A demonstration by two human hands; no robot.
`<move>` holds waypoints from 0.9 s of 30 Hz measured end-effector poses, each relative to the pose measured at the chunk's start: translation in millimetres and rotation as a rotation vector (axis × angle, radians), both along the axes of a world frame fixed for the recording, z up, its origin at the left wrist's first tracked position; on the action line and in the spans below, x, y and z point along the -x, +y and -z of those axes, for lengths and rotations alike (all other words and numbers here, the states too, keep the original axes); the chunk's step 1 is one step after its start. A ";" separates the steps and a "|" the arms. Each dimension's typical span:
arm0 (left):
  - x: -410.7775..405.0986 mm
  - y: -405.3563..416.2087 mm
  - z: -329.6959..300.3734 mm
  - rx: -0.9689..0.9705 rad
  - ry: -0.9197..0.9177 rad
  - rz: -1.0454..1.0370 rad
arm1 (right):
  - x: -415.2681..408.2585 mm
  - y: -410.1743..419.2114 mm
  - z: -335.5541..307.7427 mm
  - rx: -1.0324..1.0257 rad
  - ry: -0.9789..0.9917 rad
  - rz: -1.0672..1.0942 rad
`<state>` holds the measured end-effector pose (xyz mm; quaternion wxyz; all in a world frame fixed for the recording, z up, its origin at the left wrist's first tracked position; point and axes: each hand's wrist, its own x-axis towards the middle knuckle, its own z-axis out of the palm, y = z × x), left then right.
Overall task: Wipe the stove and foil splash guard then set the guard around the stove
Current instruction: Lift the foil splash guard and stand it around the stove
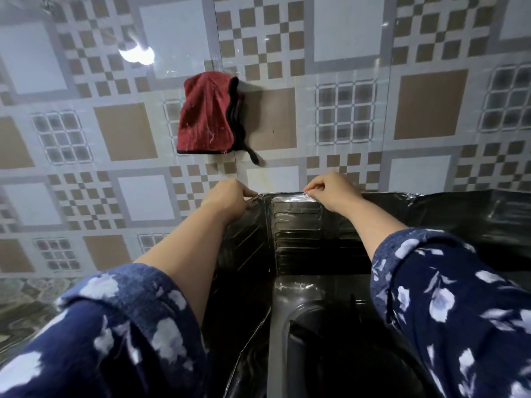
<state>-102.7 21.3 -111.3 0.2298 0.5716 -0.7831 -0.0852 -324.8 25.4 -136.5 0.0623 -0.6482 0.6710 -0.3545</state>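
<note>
- Nearest me, I'm looking down over both patterned sleeves, and between them the stove is showing as a dark, glossy top with a raised rim; I can't make out burners from here.
- Moving up, the foil splash guard is standing upright at the back and left of the stove, its ribbed panels meeting at a crease, with another panel running off to the right.
- It's looking shiny and dark, catching light along the top edge, thin and a bit crinkled near the corners.
- The left hand is pinching the top edge of the left panel, fingers closed tight on the foil.
- The right hand is doing the same on the back panel's top edge, a narrow pinch on the rim.
- I'm judging this as the placing step, with the guard going up against the tiled wall.
- What's worrying me: foil this thin could buckle or tear if the two pinches pull apart, and a panel could flop inward onto the stove if one hand lets go too soon.
- Furthest back, a red cloth is hanging on the wall, well apart from both hands.
</note>
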 end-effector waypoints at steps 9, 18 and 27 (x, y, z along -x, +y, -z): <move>-16.3 19.0 -9.7 -0.044 -0.111 0.030 | -17.5 8.8 12.8 0.120 0.011 0.002; -51.7 45.9 -16.0 -0.129 -0.190 0.059 | -31.4 11.3 13.5 0.145 0.004 0.090; -38.3 61.1 -16.2 -0.295 0.204 0.123 | -35.1 9.1 8.1 0.118 -0.028 0.110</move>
